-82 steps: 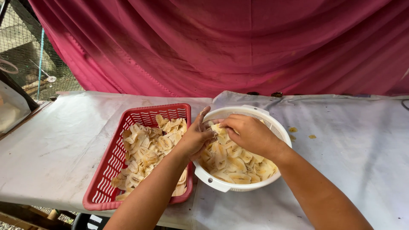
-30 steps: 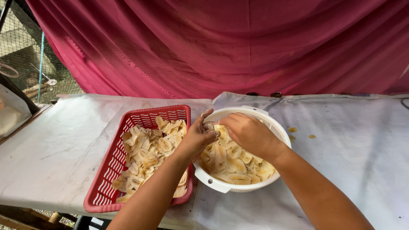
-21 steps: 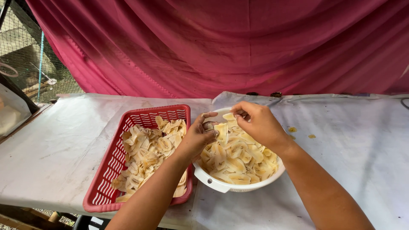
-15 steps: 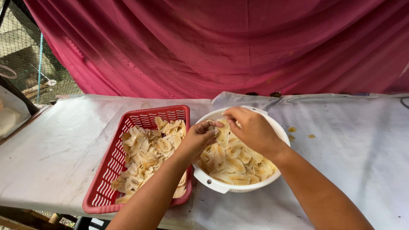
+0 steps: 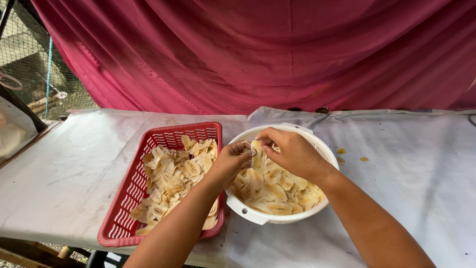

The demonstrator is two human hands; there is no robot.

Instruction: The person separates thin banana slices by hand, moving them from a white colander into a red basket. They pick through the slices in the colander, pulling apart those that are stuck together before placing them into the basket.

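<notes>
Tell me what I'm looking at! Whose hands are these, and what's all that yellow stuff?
The picture comes from a camera worn on a person's head, looking down, so the two arms reaching in from the bottom are that person's own. On a table covered in white cloth sit a red basket and a round white bowl with holes, both holding pale yellow fruit slices. They look like banana. The left hand and right hand meet above the bowl and pinch one slice between their fingers. Behind the table hangs a dark pink curtain.
</notes>
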